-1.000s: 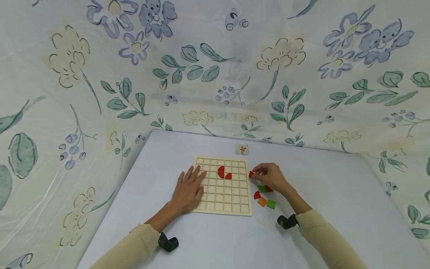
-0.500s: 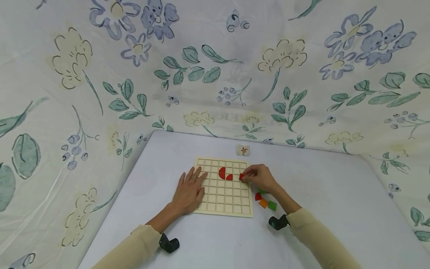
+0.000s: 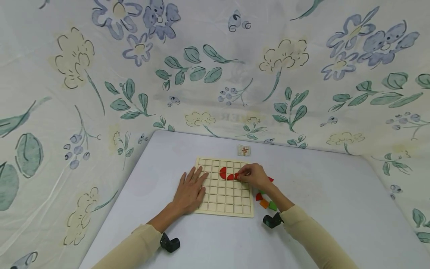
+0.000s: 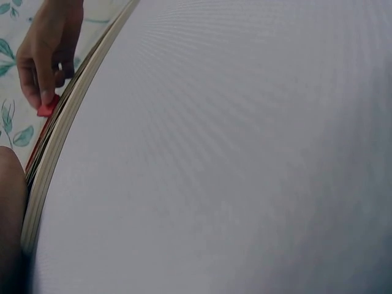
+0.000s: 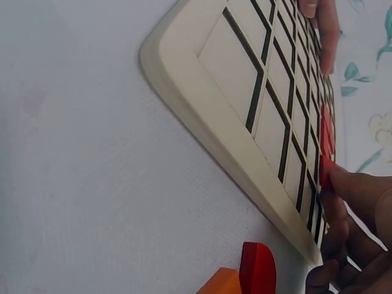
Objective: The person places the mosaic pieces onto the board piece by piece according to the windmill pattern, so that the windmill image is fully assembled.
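Note:
A cream wooden grid board (image 3: 221, 210) lies on the white table. My left hand (image 3: 189, 192) rests on its left side with the fingers spread straight. Between thumb and fingertips my right hand (image 3: 254, 176) pinches a small red tile (image 3: 236, 176), held over a cell in the upper right part of the grid. In the right wrist view this red tile (image 5: 326, 173) stands tilted at the board's surface. Just left of it, red quarter-round pieces (image 3: 223, 173) sit in the grid's cells. The left wrist view shows the right hand (image 4: 46, 58) beyond the board's edge.
Beside the board's right edge lie an orange tile (image 3: 264, 203), a green tile (image 3: 272, 206) and a red rounded piece (image 3: 259, 197); others are partly hidden under the right arm. A small pattern card (image 3: 243, 150) lies behind the board. Floral cloth (image 3: 201, 74) hangs behind the table.
My right hand has carried the red tile leftward from beside the board to over the grid, close to the other red pieces. The left hand has stayed in place on the board.

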Demonstrator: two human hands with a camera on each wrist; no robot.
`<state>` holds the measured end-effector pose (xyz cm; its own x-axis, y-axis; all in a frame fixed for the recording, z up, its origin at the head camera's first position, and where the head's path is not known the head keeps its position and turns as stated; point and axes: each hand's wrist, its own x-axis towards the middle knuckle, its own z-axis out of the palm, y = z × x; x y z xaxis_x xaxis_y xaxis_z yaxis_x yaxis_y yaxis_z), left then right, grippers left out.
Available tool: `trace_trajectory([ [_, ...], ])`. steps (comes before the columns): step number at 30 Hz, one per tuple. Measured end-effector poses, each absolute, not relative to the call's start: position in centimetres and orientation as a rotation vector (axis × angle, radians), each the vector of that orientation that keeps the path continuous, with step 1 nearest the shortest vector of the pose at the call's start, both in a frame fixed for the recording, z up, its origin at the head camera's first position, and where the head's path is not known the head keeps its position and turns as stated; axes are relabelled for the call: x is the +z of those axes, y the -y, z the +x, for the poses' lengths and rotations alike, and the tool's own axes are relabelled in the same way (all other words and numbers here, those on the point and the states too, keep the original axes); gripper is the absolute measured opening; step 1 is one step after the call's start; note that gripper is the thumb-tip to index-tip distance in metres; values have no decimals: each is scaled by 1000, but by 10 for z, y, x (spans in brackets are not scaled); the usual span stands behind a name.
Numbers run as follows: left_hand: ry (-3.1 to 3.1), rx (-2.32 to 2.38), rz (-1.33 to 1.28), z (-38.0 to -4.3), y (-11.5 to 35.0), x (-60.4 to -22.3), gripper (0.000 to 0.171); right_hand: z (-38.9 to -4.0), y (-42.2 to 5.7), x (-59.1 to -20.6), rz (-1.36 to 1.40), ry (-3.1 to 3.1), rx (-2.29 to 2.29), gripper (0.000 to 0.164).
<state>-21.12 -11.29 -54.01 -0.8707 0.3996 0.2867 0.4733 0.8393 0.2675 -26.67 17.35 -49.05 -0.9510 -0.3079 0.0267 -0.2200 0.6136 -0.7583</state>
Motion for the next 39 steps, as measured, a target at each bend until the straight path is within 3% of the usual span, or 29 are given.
trace_trajectory([
  [18, 2823, -496, -661, -212, 113, -539, 52, -263, -165, -494, -394, -2840, -1095, 9],
  [39, 2826, -491, -648, -211, 112, -542, 53, -253, -198, -486, -398, -2897, -1108, 9],
])
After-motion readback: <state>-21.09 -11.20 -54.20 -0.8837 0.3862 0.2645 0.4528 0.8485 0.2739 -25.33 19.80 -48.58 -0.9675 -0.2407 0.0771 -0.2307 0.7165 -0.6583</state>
